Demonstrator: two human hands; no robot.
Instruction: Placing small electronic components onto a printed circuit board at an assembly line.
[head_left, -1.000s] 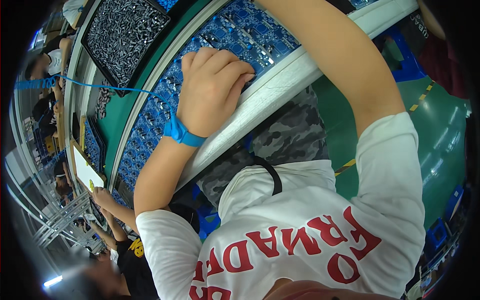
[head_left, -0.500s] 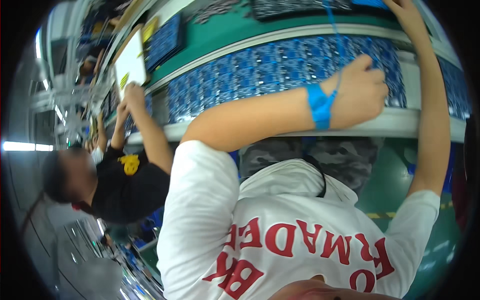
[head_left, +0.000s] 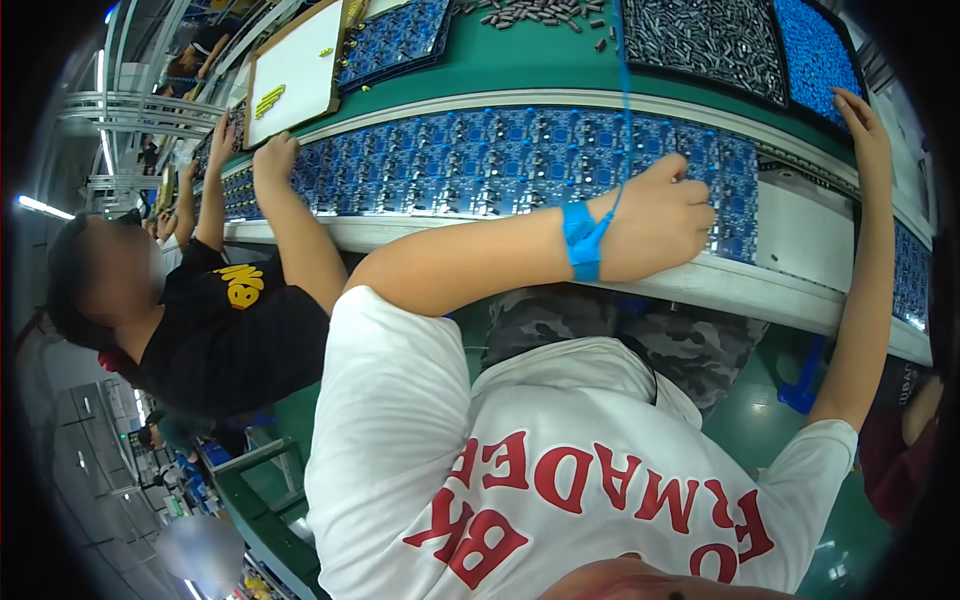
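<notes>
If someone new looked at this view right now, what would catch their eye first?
Probably the long row of blue circuit boards running across the middle, with the left hand, wearing a bright blue wrist strap, over it near its right end. Next, the vivid heap of small blue parts at upper right, where the right hand is at its near edge.

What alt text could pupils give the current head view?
A person's right hand is at a heap of small blue parts; the curled left hand, with a blue wrist strap, is over blue circuit boards. A co-worker is at left.
</notes>
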